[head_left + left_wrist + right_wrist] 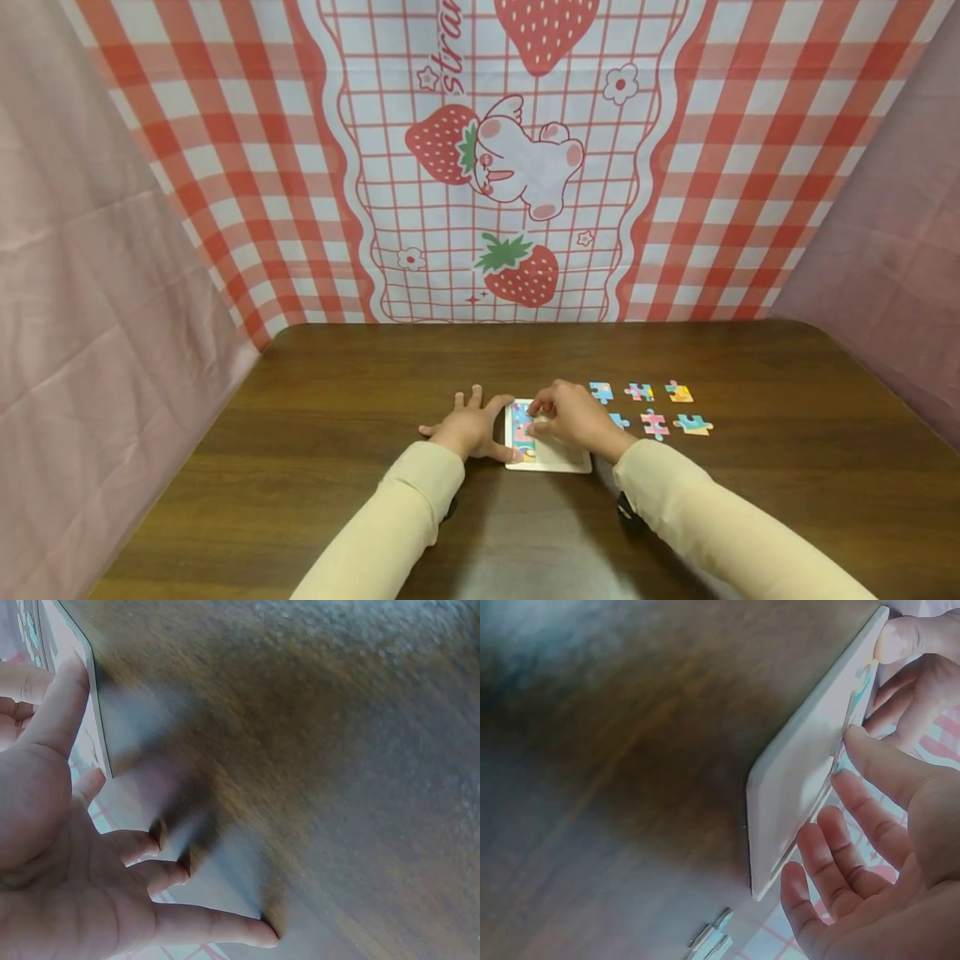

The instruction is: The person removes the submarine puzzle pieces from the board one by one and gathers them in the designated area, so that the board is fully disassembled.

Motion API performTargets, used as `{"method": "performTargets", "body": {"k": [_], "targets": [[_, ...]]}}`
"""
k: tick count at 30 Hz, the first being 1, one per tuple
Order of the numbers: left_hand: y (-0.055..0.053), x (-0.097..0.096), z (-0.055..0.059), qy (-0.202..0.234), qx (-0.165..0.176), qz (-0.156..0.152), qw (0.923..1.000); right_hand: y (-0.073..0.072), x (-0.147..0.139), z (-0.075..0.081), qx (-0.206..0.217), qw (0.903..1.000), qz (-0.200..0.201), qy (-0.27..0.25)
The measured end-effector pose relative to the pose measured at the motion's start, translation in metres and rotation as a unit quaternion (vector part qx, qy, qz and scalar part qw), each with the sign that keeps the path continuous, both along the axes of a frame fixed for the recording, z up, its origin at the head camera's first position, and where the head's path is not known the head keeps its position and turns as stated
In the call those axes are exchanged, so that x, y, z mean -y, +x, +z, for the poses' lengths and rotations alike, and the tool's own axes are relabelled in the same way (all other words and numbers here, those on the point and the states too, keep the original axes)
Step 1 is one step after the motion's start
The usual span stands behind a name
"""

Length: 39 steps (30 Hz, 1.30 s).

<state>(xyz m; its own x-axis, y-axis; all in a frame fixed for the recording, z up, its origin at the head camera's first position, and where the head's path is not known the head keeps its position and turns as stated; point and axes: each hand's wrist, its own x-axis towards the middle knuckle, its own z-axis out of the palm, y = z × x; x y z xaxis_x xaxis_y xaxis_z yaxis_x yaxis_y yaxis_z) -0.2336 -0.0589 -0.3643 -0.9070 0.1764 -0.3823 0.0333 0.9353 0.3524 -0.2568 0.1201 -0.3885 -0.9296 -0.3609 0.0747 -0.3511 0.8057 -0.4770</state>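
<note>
Tray lies flat on the tabletop in front of me, a strip of pieces running down its left side and its pale floor showing to the right of that. The fingers of my left hand are spread wide: the thumb rests on the rim at the near left corner, the forefinger reaches to the far left corner, and the others fan out onto the tabletop. I judge that a good brace, since it resists a sideways push without covering the spot I am working on. On my right hand the fingers are bent, thumb and forefinger pinching a puzzle piece at the strip, their tips a little apart; the other fingers are loosely bent behind them. Whether its tabs sit fully in, I cannot tell, as my own fingers hide the joins. To do this well, I should line up tabs and gaps first, lower the piece level, then press with a fingertip until it is flush with its neighbours; forcing it at a tilt could bend a tab or lift the next one. Six loose pieces lie to the right, the nearest just beside my right wrist, so I should raise that wrist rather than sweep it sideways.
</note>
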Motion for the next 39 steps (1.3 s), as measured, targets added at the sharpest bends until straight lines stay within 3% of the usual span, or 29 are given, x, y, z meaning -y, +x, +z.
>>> {"method": "performTargets", "body": {"k": [10,15,18,23,27,32,39], "targets": [[0.000,-0.001,0.000,-0.003,0.002,0.000,1.0000,0.000,-0.003,-0.001,-0.009,0.9998,-0.003,-0.017],[-0.001,-0.001,0.001,-0.005,0.004,-0.001,1.0000,0.004,-0.005,0.003,-0.009,0.9973,-0.063,0.035],[0.000,-0.001,0.002,-0.003,0.005,0.000,1.0000,0.004,-0.007,0.006,-0.020,0.9948,-0.074,0.067],[0.000,0.000,0.003,0.000,0.007,0.001,1.0000,0.001,-0.014,0.009,-0.042,0.9978,-0.017,0.049],[0.000,-0.001,0.003,0.001,0.006,0.001,1.0000,-0.002,-0.023,0.008,-0.030,0.9991,0.025,0.018],[-0.001,-0.001,0.002,0.002,0.004,0.000,1.0000,-0.003,-0.031,0.007,-0.016,0.9991,0.039,0.005],[0.000,-0.001,0.003,0.006,0.000,-0.001,1.0000,-0.005,-0.037,0.004,-0.041,0.9972,0.062,-0.005]]}}
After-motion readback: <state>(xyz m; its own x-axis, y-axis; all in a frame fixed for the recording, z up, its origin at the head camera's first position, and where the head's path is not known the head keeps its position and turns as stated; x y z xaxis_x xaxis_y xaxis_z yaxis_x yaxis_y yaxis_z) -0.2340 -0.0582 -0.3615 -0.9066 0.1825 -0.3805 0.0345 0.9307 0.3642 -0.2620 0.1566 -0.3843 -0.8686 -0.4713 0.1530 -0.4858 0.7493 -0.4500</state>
